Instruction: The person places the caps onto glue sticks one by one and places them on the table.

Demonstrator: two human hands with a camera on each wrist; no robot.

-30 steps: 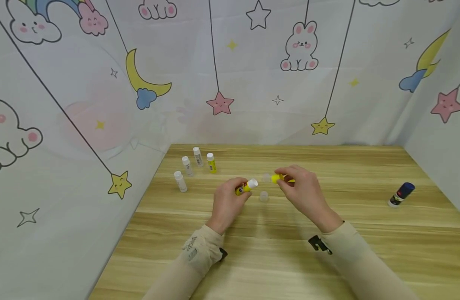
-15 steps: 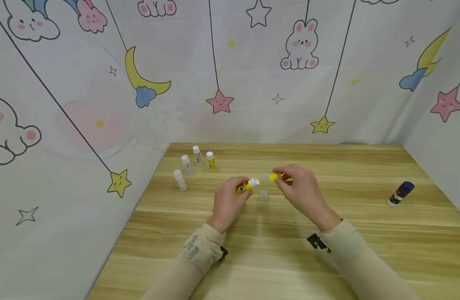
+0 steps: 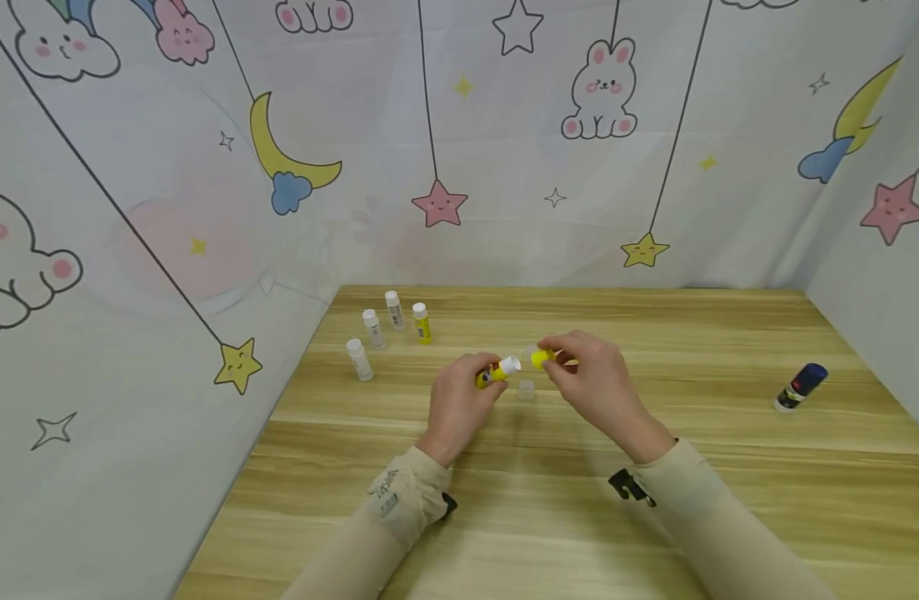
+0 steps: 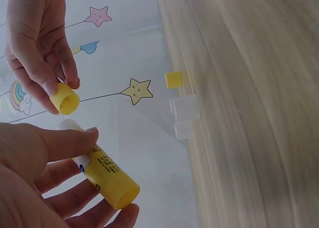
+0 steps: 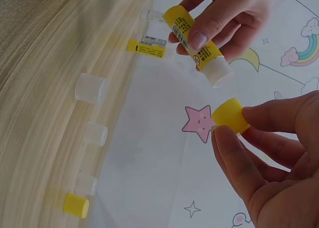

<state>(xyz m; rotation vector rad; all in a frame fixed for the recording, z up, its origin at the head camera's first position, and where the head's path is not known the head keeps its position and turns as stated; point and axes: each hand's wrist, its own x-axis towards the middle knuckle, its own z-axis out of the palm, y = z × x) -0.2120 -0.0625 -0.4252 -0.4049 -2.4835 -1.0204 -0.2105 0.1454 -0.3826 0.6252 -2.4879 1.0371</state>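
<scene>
My left hand (image 3: 459, 404) grips a yellow glue stick (image 4: 107, 175), its white uncapped end tilted up and to the right. In my right hand (image 3: 597, 379) a yellow cap (image 5: 230, 116) is pinched between thumb and fingers, and its hollow mouth shows in the left wrist view. Cap and white end face each other across a small gap, both held above the table. Just below that gap, a translucent cap (image 3: 526, 390) stands on the wood.
Three white glue sticks (image 3: 360, 360) and a yellow one with a white top (image 3: 422, 323) stand at the back left. A navy-topped glue stick (image 3: 801, 387) is at the right. Loose translucent caps (image 5: 90, 88) and a second yellow cap (image 5: 76, 205) line the table (image 3: 504, 517).
My right hand has moved a little left with the yellow cap, and my left hand slightly right with the glue stick. The gap between cap and white end has narrowed.
</scene>
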